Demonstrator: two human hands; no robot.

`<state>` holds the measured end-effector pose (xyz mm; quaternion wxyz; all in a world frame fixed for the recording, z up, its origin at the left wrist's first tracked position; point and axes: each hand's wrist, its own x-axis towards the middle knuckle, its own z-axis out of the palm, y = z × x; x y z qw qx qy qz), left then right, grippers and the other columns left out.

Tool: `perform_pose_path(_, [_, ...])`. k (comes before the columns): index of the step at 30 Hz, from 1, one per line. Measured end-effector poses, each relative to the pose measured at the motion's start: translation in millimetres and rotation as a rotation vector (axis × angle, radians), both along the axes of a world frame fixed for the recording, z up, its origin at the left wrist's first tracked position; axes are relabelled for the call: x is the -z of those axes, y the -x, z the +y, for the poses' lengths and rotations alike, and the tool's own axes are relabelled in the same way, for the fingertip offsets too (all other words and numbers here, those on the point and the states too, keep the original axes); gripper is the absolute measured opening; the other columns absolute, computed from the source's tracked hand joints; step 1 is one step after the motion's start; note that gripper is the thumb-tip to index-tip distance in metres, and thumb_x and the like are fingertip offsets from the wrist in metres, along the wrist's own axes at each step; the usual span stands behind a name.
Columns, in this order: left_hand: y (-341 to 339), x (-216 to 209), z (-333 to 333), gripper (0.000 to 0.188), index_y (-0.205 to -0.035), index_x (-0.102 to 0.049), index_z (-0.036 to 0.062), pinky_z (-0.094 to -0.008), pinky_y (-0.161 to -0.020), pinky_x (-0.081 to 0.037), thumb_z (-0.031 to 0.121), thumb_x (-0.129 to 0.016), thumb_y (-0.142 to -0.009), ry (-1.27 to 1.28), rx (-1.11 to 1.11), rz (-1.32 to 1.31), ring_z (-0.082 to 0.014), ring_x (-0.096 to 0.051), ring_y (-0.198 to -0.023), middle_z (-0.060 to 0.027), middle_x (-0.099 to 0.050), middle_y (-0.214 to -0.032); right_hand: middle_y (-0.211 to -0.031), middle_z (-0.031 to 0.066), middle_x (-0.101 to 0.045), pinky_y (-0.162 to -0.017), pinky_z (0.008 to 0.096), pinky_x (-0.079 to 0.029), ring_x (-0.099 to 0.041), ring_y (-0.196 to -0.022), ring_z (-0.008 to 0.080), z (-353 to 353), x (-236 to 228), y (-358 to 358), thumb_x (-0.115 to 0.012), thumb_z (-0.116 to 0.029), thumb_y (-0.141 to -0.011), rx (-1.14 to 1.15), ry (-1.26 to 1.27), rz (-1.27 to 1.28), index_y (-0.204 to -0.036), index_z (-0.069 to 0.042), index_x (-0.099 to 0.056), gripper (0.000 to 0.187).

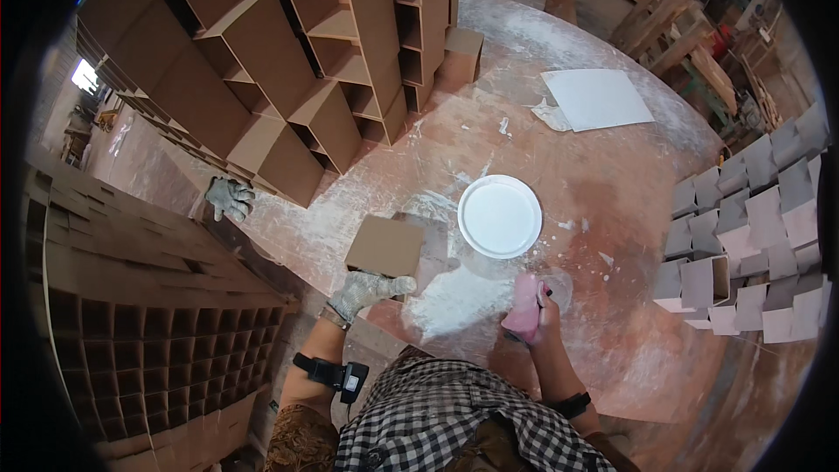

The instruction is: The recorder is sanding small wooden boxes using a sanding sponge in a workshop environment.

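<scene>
My left hand (363,293), in a pale knit glove, is closed around the near end of a small brown box (384,246) at the left part of the work surface. My right hand (546,325) is wrapped around a pink, block-like object (525,308) with a dark part near the fingers. Its exact kind I cannot make out. Just beyond the right hand stands a round white tray (500,217) with a raised rim and a white inside. Between both hands a white smear (459,299) covers the reddish table.
Brown open-fronted boxes (336,44) are stacked high at the far left. More brown boxes (140,350) fill the left side. A grey glove or gloved hand (229,198) is at the table's left edge. White sheet (599,99) lies far right; whitish boxes (743,227) stand at right.
</scene>
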<state>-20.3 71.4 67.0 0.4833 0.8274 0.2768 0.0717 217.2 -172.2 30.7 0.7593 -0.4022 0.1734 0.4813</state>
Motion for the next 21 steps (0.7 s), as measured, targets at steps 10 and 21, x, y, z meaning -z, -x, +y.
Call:
perform_pose_path(10, [-18.5,11.8,-67.6,0.023,-0.102,-0.057,0.0048,-0.0256,-0.069,-0.046,0.015,-0.064,-0.083,-0.040,-0.053,0.002,-0.0096,-0.053,-0.080,-0.0025,-0.059,-0.092,-0.087,0.0045,-0.060,-0.067,0.0303,-0.047,-0.058,-0.075,0.0154,29.7,-17.2,-48.4,-0.054,-0.018,-0.088,-0.164,0.169,-0.437,-0.100,-0.002,-0.057,0.020])
perform_pose_path(21, [0.6,-18.5,-88.7,0.023,-0.101,-0.058,0.0040,-0.0229,-0.074,-0.044,0.010,-0.067,-0.080,0.714,-0.407,-0.382,-0.0063,-0.051,-0.082,0.0019,-0.057,-0.092,-0.080,0.0166,-0.061,-0.067,0.0415,-0.048,-0.061,-0.076,0.0335,105.5,-54.6,-69.3,-0.061,-0.017,-0.071,-0.833,0.849,-1.990,-0.083,-0.003,-0.060,0.018])
